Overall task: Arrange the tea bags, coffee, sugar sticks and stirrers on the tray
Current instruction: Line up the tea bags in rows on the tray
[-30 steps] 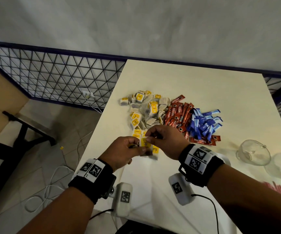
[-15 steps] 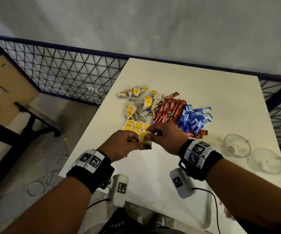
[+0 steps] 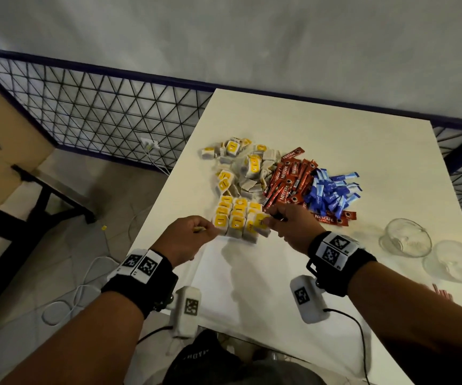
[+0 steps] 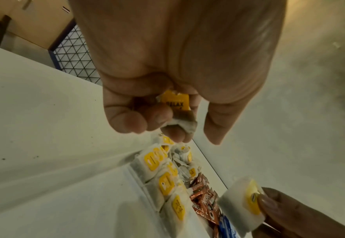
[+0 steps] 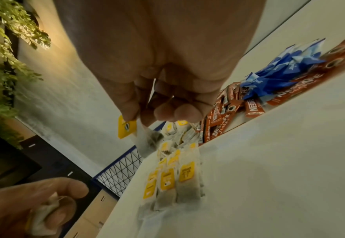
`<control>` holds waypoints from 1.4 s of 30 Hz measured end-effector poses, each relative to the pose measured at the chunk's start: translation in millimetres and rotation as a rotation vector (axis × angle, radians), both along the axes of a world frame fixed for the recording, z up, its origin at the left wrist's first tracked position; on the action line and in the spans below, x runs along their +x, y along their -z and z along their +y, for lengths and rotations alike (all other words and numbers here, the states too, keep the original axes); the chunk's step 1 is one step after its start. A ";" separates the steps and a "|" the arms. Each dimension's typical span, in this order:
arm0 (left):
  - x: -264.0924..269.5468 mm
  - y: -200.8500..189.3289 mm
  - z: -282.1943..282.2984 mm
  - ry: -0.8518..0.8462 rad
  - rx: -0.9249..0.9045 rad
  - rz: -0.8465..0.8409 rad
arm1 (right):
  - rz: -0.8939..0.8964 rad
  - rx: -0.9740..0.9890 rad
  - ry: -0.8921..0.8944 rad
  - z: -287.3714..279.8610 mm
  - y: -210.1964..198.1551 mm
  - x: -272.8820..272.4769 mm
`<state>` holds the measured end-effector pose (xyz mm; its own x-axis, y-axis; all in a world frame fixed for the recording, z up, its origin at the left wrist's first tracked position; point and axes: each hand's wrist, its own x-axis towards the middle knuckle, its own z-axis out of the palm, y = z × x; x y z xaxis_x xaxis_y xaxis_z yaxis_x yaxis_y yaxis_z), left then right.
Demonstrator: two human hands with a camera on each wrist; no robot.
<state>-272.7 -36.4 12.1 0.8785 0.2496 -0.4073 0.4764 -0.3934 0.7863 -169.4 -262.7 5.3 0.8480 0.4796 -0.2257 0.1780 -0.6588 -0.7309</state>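
Right hand: pinches tea bag by its yellow tag, above the rows on the table. Left hand: curled round a crumpled bag. Advice: lay flat, tag up, touching the last bag.

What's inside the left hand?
The left hand holds a crumpled tea bag with a yellow tag, curled fingers around it. Most of the bag is hidden by them.
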 end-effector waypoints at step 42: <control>41.1 31.2 18.0 0.245 0.037 0.157 | 0.217 -0.228 0.166 40.2 63.1 -10.6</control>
<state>-231.6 -18.4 -19.1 0.8415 0.0552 -0.5374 0.4783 -0.5383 0.6939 -180.1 -222.5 -57.7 0.8306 0.2562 -0.4945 -0.0881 -0.8162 -0.5709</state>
